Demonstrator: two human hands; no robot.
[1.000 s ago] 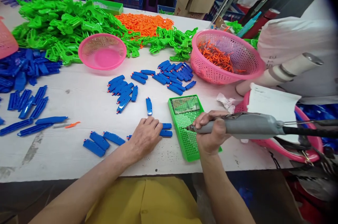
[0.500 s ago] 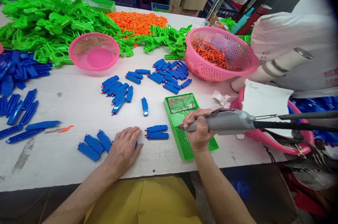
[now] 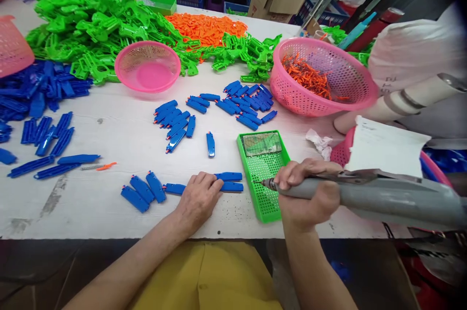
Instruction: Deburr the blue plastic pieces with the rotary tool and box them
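Note:
My left hand (image 3: 200,199) lies palm down on the table, fingers together and slightly bent. Its fingertips and thumb touch the near ends of two blue plastic pieces (image 3: 232,186) lying side by side. Another blue piece (image 3: 175,189) sticks out on the hand's left. My right hand (image 3: 308,191) is wrapped around a grey power screwdriver (image 3: 383,197), held almost level. The thin bit points left over a green perforated tray (image 3: 258,203), which has a patterned paper slip (image 3: 261,144) at its far end. Three blue pieces (image 3: 140,189) lie left of my left hand.
Several blue pieces (image 3: 177,127) are grouped mid-table. Behind them stand a shallow pink basket (image 3: 148,79), a heap of green toy gun shells (image 3: 95,32), orange parts (image 3: 206,30) and a pink colander (image 3: 310,104) of orange pieces. Crumpled tissue (image 3: 319,143) lies right of the tray.
My left hand has slid right, off a single blue piece and onto the ends of the pair. The screwdriver has shifted right and its bit now shows over the tray. The view has turned left.

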